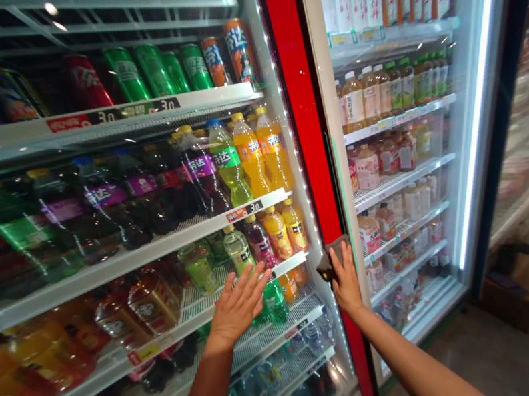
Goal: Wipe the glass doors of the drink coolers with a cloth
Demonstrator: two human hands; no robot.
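My left hand (241,307) is open, fingers spread, in front of the glass door of a drinks fridge. It looks laid on the glass, though contact is hard to make out. Behind it are shelves of soda bottles and a green bottle (275,301). A dark grey-brown cloth (326,263) is under my right hand (346,279), which holds it flat against the edge of the red door frame (302,117). The cloth's lower left end hangs bunched beyond my fingers, and part of it is hidden by them.
A second lit fridge with a pale frame (331,112) stands to the right, its shelves full of bottled drinks. An open cardboard box (523,290) sits on the floor (454,362) farther right. Soda cans (126,72) line the left fridge's upper shelf.
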